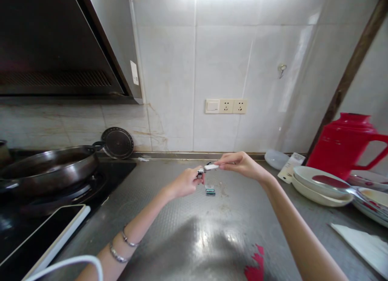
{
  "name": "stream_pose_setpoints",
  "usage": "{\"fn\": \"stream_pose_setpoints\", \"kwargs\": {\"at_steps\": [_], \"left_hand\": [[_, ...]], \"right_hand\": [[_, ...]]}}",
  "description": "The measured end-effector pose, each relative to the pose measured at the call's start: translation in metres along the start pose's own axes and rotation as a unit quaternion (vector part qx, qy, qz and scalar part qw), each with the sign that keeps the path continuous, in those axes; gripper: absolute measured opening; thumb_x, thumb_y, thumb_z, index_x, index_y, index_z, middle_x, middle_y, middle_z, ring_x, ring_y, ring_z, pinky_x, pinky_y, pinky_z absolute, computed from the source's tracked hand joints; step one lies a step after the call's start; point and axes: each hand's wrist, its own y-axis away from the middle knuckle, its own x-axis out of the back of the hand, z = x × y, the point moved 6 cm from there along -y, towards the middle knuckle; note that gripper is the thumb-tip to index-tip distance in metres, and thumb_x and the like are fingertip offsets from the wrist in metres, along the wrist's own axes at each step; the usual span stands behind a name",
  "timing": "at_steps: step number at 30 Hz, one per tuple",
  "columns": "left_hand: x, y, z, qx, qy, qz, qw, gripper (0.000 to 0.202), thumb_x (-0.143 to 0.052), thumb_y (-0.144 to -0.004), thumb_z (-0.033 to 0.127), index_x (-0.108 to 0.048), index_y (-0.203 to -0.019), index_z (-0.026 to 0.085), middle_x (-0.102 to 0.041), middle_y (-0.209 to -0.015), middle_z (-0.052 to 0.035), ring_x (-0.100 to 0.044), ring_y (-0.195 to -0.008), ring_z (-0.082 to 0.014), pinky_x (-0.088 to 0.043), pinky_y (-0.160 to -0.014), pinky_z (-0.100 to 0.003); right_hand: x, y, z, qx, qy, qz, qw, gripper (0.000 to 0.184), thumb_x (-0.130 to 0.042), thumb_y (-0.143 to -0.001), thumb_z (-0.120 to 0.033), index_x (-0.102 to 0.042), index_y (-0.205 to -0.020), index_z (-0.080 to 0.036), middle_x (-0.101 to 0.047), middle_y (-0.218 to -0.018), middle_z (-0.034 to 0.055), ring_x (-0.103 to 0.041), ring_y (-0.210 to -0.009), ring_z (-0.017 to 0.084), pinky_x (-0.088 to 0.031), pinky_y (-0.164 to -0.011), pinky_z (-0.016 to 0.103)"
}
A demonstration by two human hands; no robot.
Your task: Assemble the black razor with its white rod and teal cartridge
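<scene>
Right hand (242,166) pinches one end of small white piece (211,167); left hand (185,183) curled at other end, grip unclear. Held above metal counter (163,240). Probably light, stiff, slick; grip long edges.

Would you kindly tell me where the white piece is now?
In the head view, the white piece is just below centre, slightly right, held in the right hand beside the left hand, over the counter.
</scene>
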Motion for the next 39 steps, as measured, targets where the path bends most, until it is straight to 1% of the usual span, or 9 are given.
{"fn": "stream_pose_setpoints", "kwargs": {"at_steps": [6, 11, 17, 23, 29, 31, 35, 37, 39], "left_hand": [[0.001, 0.000, 0.003, -0.008, -0.003, 0.006, 1.000, 0.013, -0.043, -0.077, 0.007, -0.054, -0.078, 0.015, -0.061, -0.077, -0.0024, -0.056, -0.071, -0.0128, -0.040, -0.067, -0.022], [0.004, 0.001, 0.006, -0.011, 0.002, 0.011, 1.000, 0.017, -0.042, -0.075, 0.003, -0.053, -0.079, 0.015, -0.062, -0.076, -0.0019, -0.056, -0.073, -0.0124, -0.041, -0.069, -0.021], [0.002, 0.000, 0.003, -0.003, -0.007, 0.010, 1.000, 0.013, -0.043, -0.077, 0.008, -0.055, -0.077, 0.015, -0.061, -0.076, -0.0018, -0.056, -0.071, -0.0127, -0.040, -0.067, -0.022], [0.000, 0.001, 0.002, -0.009, 0.025, 0.009, 1.000, 0.014, -0.043, -0.076, 0.006, -0.053, -0.078, 0.015, -0.062, -0.076, -0.0017, -0.057, -0.072, -0.0123, -0.042, -0.069, -0.021], [-0.005, 0.000, -0.001, -0.008, 0.023, 0.002, 1.000, 0.013, -0.042, -0.078, 0.009, -0.054, -0.079, 0.014, -0.062, -0.076, -0.0026, -0.057, -0.072, -0.0136, -0.042, -0.068, -0.023], [-0.004, 0.001, 0.002, -0.014, 0.020, 0.001, 1.000, 0.014, -0.041, -0.078, 0.008, -0.054, -0.079, 0.014, -0.062, -0.075, -0.0026, -0.057, -0.072, -0.0137, -0.042, -0.068, -0.023], [-0.001, 0.001, 0.007, -0.030, 0.009, 0.004, 1.000, 0.016, -0.041, -0.076, 0.005, -0.054, -0.076, 0.015, -0.062, -0.075, -0.0019, -0.057, -0.072, -0.0127, -0.041, -0.069, -0.022], [-0.001, 0.001, 0.005, -0.024, 0.004, 0.003, 1.000, 0.015, -0.042, -0.077, 0.006, -0.054, -0.077, 0.015, -0.062, -0.075, -0.0018, -0.056, -0.071, -0.0124, -0.041, -0.068, -0.022], [-0.001, 0.001, 0.003, -0.017, -0.002, 0.003, 1.000, 0.015, -0.041, -0.078, 0.008, -0.055, -0.078, 0.014, -0.061, -0.075, -0.0021, -0.056, -0.071, -0.0126, -0.041, -0.067, -0.021]], "right_hand": [[-0.005, -0.001, 0.007, 0.006, -0.051, -0.016, 0.999, 0.025, -0.064, -0.075, -0.034, -0.072, -0.094, -0.018, -0.067, -0.083, 0.0062, -0.057, -0.075, 0.015, -0.044, -0.067, 0.027], [0.000, -0.002, 0.018, -0.009, -0.037, 0.001, 0.999, 0.028, -0.064, -0.075, -0.033, -0.071, -0.097, -0.017, -0.066, -0.082, 0.0059, -0.056, -0.074, 0.015, -0.043, -0.067, 0.026], [-0.006, -0.001, 0.001, 0.017, -0.056, -0.014, 0.998, 0.022, -0.064, -0.075, -0.031, -0.072, -0.093, -0.018, -0.066, -0.084, 0.0065, -0.057, -0.075, 0.015, -0.044, -0.068, 0.027], [0.002, -0.001, 0.006, 0.007, -0.042, 0.009, 0.999, 0.025, -0.064, -0.076, -0.033, -0.072, -0.094, -0.017, -0.067, -0.083, 0.0069, -0.057, -0.075, 0.016, -0.044, -0.067, 0.027], [-0.004, 0.001, -0.023, 0.051, -0.002, 0.007, 0.999, 0.024, -0.061, -0.078, -0.033, -0.072, -0.095, -0.021, -0.067, -0.086, 0.0071, -0.060, -0.077, 0.016, -0.046, -0.068, 0.027], [-0.005, 0.000, -0.022, 0.050, 0.023, 0.010, 0.998, 0.025, -0.059, -0.079, -0.034, -0.071, -0.096, -0.021, -0.067, -0.086, 0.0070, -0.060, -0.077, 0.016, -0.046, -0.068, 0.027], [0.002, -0.001, -0.008, 0.016, 0.079, 0.038, 0.996, 0.028, -0.056, -0.081, -0.036, -0.069, -0.101, -0.021, -0.066, -0.083, 0.0059, -0.059, -0.075, 0.015, -0.045, -0.066, 0.026], [0.003, 0.000, -0.008, 0.013, 0.085, 0.045, 0.995, 0.028, -0.056, -0.082, -0.036, -0.069, -0.101, -0.021, -0.066, -0.083, 0.0055, -0.059, -0.074, 0.015, -0.044, -0.066, 0.026], [-0.001, 0.000, -0.014, 0.028, 0.071, 0.031, 0.997, 0.027, -0.056, -0.082, -0.036, -0.070, -0.101, -0.021, -0.066, -0.085, 0.0056, -0.059, -0.075, 0.015, -0.045, -0.067, 0.025]]}}
